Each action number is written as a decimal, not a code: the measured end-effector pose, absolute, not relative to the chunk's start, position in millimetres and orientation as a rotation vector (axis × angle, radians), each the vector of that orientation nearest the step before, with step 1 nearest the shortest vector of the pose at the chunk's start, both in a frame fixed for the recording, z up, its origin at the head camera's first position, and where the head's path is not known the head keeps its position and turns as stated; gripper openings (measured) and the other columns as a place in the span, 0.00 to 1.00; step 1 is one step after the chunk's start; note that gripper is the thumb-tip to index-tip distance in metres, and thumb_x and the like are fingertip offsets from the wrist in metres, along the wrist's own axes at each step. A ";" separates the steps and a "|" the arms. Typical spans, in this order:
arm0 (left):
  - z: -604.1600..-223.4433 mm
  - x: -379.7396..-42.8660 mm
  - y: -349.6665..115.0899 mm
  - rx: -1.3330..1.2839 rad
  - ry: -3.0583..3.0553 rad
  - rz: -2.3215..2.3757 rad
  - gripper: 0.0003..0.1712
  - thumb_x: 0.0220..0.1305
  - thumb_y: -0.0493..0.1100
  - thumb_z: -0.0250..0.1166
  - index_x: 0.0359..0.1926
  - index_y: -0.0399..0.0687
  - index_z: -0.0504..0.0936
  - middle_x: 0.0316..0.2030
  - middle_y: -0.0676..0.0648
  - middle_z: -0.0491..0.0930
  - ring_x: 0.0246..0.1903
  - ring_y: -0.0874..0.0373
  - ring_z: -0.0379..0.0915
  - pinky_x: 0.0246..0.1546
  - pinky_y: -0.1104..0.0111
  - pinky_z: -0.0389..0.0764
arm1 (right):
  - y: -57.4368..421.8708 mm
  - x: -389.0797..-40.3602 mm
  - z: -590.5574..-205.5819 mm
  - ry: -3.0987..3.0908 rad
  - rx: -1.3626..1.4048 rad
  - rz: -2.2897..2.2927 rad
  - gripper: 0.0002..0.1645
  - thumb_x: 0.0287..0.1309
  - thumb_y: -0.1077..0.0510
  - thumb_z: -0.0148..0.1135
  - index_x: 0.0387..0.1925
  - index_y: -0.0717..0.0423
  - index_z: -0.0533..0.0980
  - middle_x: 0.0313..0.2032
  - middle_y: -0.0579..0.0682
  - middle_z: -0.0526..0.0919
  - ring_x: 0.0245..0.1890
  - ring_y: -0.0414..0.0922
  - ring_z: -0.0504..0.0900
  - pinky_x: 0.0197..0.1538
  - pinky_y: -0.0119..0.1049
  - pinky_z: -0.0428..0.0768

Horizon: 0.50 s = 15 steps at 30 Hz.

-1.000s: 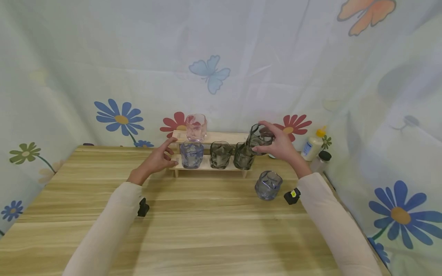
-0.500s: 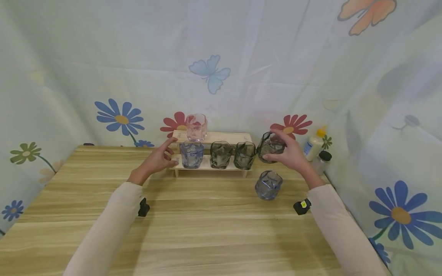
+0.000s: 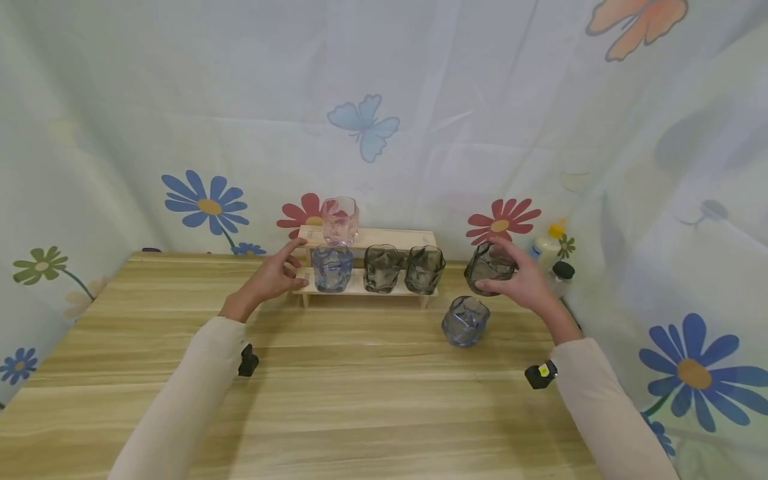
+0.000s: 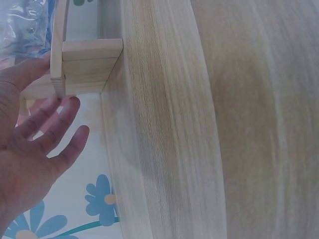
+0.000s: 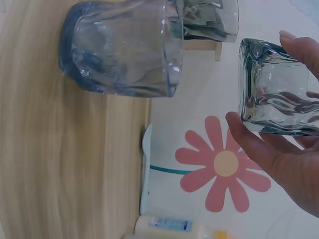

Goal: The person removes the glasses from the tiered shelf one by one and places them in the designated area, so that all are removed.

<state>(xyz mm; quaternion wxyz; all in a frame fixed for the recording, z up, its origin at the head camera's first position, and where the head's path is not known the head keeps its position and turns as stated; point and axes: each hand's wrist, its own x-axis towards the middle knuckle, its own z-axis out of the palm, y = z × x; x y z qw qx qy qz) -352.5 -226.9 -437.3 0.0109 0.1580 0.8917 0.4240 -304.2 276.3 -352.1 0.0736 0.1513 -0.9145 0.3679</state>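
My right hand (image 3: 523, 279) grips a dark grey glass tumbler (image 3: 489, 268) between thumb and fingers. It is off the shelf, in the air to the right of the small two-tier wooden rack (image 3: 390, 238). In the right wrist view the tumbler (image 5: 279, 92) is tilted on its side. My left hand (image 3: 271, 275) touches the rack's left end, thumb by the lower shelf and a finger by the upper one; its other fingers are loose. On the lower tier stand a blue tumbler (image 3: 333, 269) and two dark tumblers (image 3: 383, 269). A pink tumbler (image 3: 340, 221) sits on the upper tier.
A blue-grey tumbler (image 3: 465, 321) stands on the wooden table (image 3: 360, 400), in front of the right hand. A white bottle with a yellow cap (image 3: 547, 248) and a black-lidded jar (image 3: 561, 279) are at the right edge. A flowered curtain hangs behind.
My right hand has carried the dark tumbler from above the rack's right end to the right and downward. The left hand has stayed at the rack's left end.
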 end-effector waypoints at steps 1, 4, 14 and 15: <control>-437.4 -352.2 -226.9 0.489 2.781 1.323 0.51 0.61 0.34 0.69 0.78 0.55 0.50 0.52 0.31 0.72 0.43 0.40 0.80 0.42 0.56 0.82 | 277.8 -303.2 -353.1 -2.750 0.441 1.098 0.54 0.50 0.55 0.78 0.75 0.49 0.60 0.66 0.63 0.71 0.68 0.63 0.67 0.66 0.63 0.68; -437.2 -351.9 -226.4 0.487 2.786 1.317 0.52 0.61 0.34 0.69 0.78 0.55 0.50 0.52 0.31 0.72 0.44 0.40 0.80 0.42 0.54 0.82 | 282.3 -300.6 -356.3 -2.764 0.401 1.087 0.54 0.51 0.54 0.78 0.75 0.52 0.59 0.65 0.64 0.72 0.67 0.64 0.68 0.66 0.63 0.68; -437.6 -351.9 -226.7 0.498 2.777 1.324 0.52 0.61 0.33 0.69 0.78 0.55 0.50 0.53 0.30 0.72 0.44 0.39 0.80 0.42 0.55 0.82 | 303.1 -295.4 -374.2 -2.718 0.401 1.074 0.52 0.49 0.59 0.78 0.73 0.57 0.61 0.60 0.67 0.76 0.61 0.65 0.74 0.63 0.62 0.70; -437.7 -352.0 -226.9 0.499 2.775 1.326 0.52 0.61 0.33 0.69 0.78 0.55 0.49 0.53 0.30 0.72 0.44 0.39 0.80 0.42 0.55 0.82 | 304.6 -295.1 -375.6 -2.713 0.404 1.073 0.52 0.49 0.60 0.78 0.72 0.58 0.61 0.60 0.68 0.75 0.61 0.65 0.74 0.63 0.62 0.70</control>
